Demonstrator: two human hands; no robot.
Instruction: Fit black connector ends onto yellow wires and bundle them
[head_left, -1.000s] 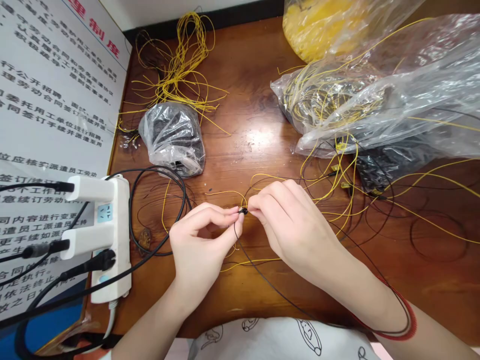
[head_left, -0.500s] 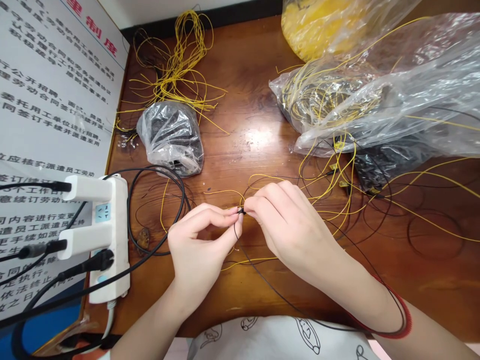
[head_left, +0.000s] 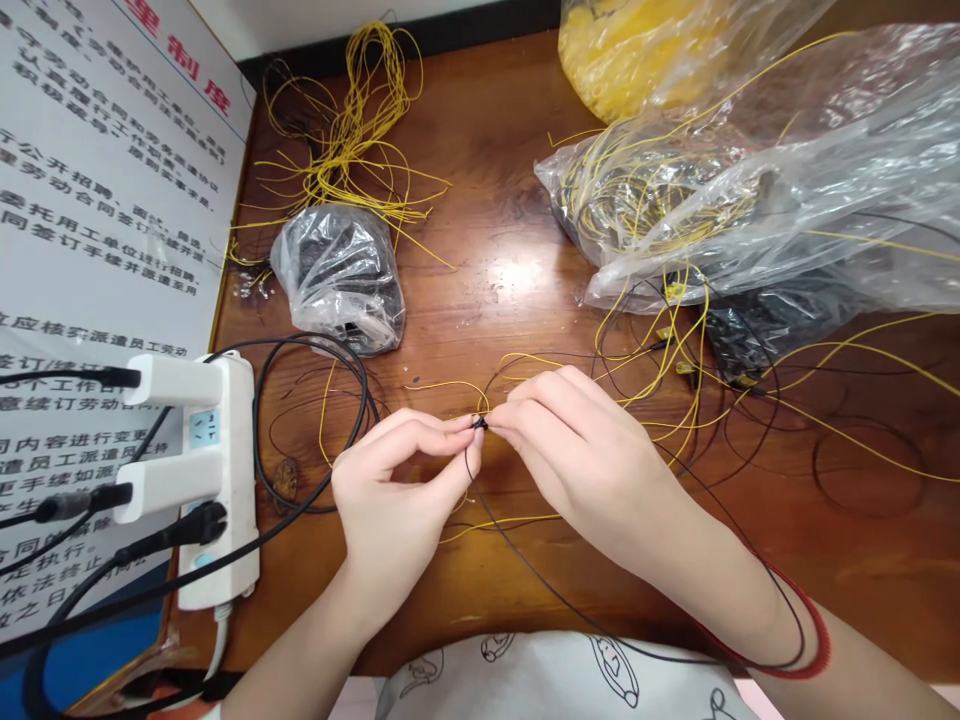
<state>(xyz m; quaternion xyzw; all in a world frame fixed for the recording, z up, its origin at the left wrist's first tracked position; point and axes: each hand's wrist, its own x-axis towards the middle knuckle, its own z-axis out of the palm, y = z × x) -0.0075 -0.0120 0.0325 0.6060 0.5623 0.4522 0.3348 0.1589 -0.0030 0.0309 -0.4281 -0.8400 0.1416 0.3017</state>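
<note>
Two bare hands, worked together above the table: left hand [head_left: 401,490], thumb and fingertips pinched on one small black piece [head_left: 480,423]; right hand [head_left: 581,450], fingertips drawn together, now close against the piece's other side, marginally nearer the left than a second ago; what lies between them cannot be told. Left hand, bags and power strip essentially unchanged in place. One thin black wire [head_left: 525,560], hanging below the piece and looping toward the right wrist; one red band [head_left: 821,650] on that wrist. One short yellow wire [head_left: 450,384], curved just beyond the fingertips. At left: one white power strip [head_left: 244,440], two white adapters and a black plug fitted; one coiled black cable [head_left: 365,400]; one clear bag [head_left: 337,290], dark contents; behind it, one yellow wire bundle [head_left: 379,100]. At right: one clear bag of coiled wires [head_left: 660,190]; behind it, one bag, yellow contents [head_left: 630,50].
</note>
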